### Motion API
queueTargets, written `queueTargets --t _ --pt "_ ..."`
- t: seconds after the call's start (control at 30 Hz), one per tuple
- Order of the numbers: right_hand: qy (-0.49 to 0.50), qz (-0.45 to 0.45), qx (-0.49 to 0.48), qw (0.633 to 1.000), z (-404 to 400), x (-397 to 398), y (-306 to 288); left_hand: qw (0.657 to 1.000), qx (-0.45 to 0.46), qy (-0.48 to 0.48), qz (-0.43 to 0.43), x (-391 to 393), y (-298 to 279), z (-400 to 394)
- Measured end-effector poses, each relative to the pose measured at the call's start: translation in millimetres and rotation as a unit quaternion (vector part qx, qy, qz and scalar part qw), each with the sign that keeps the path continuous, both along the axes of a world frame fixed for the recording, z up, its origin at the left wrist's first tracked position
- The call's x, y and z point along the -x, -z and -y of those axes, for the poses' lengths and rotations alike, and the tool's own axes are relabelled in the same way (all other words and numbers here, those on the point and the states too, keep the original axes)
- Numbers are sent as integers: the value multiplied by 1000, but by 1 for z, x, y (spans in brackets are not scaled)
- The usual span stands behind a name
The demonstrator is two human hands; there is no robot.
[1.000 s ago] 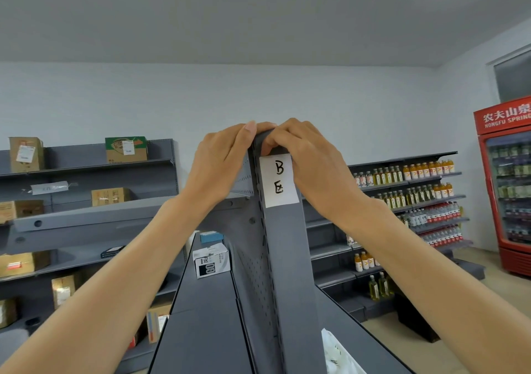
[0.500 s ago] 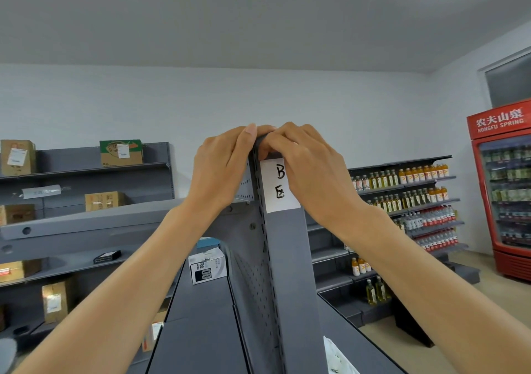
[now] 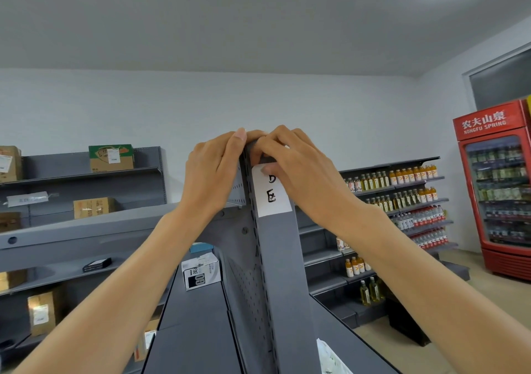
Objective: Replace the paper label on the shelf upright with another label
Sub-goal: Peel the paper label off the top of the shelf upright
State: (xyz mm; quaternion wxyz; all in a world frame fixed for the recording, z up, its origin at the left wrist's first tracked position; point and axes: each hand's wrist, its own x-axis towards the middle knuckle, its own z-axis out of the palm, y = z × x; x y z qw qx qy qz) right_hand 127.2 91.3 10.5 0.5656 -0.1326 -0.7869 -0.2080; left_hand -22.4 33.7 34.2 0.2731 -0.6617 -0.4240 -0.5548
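A white paper label (image 3: 271,198) with handwritten black characters sticks near the top of the grey shelf upright (image 3: 283,273) in front of me. My right hand (image 3: 304,169) lies over the label's upper right part, its thumb on the top edge and hiding part of the upper character. My left hand (image 3: 212,172) wraps the upright's top from the left, fingertips meeting the right hand at the cap. No second label is visible.
A white carton (image 3: 201,274) sits on the grey shelf below left. Shelves of drink bottles (image 3: 402,198) run along the right, with a red fridge (image 3: 497,186) beyond. Cardboard boxes (image 3: 110,158) stand on the left wall shelves. A white bag (image 3: 330,356) lies at the bottom.
My right thumb has slid down onto the label's top edge and now covers part of the upper character. The left hand stays on the upright's top.
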Motion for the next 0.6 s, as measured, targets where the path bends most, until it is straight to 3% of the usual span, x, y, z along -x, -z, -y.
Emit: queueTargets --t 0.23,0.43,0.6 --pt "-6 -40 -20 999 -1 15 -7 1000 -4 -16 13 0 0 -3" --pt "1 -17 -31 999 -1 4 -1 1000 -2 -4 -9 -1 0 0" --pt "-4 3 13 1000 5 -2 -6 1000 -2 -8 -3 0 0 -1"
